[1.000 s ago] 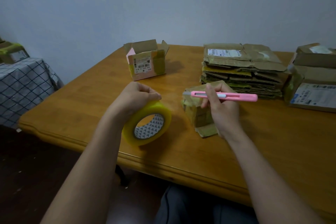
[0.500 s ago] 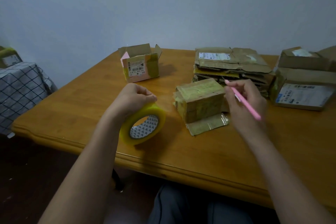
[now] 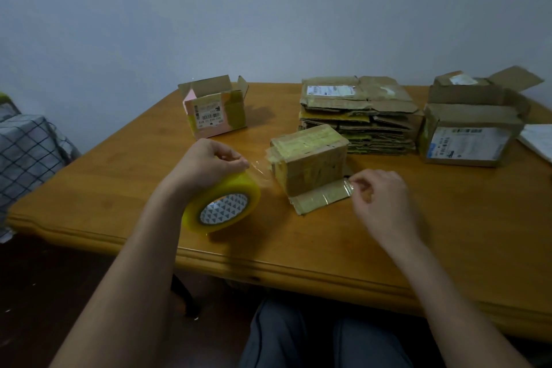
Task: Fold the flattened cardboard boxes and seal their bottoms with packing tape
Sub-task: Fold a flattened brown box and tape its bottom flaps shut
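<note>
Inspection at your wooden table (image 3: 448,236), places given from the small taped box (image 3: 310,163) at its middle.

Small taped box: one, standing with its sealed face upward, yellowish tape across the top, one flap (image 3: 321,199) lying flat on the table toward you.

Your left hand (image 3: 206,166) is just left of that box, fingers curled over the top of one roll of packing tape (image 3: 222,207), which stands on edge on the table. A clear strip (image 3: 260,169) runs from the roll to the box's left end; your thumb and forefinger pinch at the point where it leaves the roll.

Your right hand (image 3: 380,203) is just right of the box, on the near side. Its fingers are bent, with the tips at the right corner of the flat flap. Motion blur prevents telling whether they pinch the flap or only touch it.

Other cardboard counted:
- One stack of flattened boxes (image 3: 358,116), directly behind the small taped box and touching or nearly touching it.
- One open pink-sided box (image 3: 215,110) with a barcode label, behind and to the left, well apart.
- Two open boxes at far right: a large labelled box (image 3: 469,140) and a smaller box (image 3: 466,86) set on or behind it.

One checked cloth (image 3: 27,155) covers something left of the table.
</note>
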Available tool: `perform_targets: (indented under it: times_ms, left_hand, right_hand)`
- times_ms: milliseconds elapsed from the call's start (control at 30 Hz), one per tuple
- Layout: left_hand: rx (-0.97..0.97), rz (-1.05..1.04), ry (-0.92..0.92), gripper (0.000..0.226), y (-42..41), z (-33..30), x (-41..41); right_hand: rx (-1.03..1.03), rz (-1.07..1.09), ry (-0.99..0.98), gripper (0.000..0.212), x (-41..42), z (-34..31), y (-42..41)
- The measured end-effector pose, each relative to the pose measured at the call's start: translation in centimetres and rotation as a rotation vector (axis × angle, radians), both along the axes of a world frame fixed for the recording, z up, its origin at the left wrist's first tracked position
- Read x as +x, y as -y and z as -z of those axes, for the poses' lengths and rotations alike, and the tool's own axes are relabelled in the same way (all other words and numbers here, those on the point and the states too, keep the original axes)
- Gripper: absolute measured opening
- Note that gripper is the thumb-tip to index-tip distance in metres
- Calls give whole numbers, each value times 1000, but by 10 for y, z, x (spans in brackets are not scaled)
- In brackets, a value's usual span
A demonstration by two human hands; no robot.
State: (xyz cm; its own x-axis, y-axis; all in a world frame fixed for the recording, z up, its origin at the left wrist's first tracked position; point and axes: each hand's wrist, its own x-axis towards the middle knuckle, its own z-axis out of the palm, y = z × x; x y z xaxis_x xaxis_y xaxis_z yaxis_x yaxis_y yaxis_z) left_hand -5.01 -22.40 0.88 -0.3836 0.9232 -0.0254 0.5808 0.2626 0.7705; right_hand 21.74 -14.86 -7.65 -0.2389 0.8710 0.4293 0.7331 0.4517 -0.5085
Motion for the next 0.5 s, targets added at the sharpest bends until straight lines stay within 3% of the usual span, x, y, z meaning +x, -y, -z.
perform_targets:
  times_ms: [133, 200, 300, 433, 500]
  left_hand:
    - [15, 13, -3, 15, 4, 0, -1]
    - [36, 16, 6, 15, 8, 1, -1]
    - [55, 34, 14, 12, 16, 1, -3]
    - [150, 26, -29, 9, 20, 7, -15]
    - [253, 54, 32, 49, 26, 12, -29]
  right_hand:
    - [-298, -289, -336, 18, -70, -13, 35]
    - [-425, -295, -427, 29, -95, -14, 41]
    - [-600, -283, -619, 27, -120, -11, 43]
    - [-493, -272, -634, 26, -140, -12, 44]
    - [-410, -231, -600, 26, -148, -14, 42]
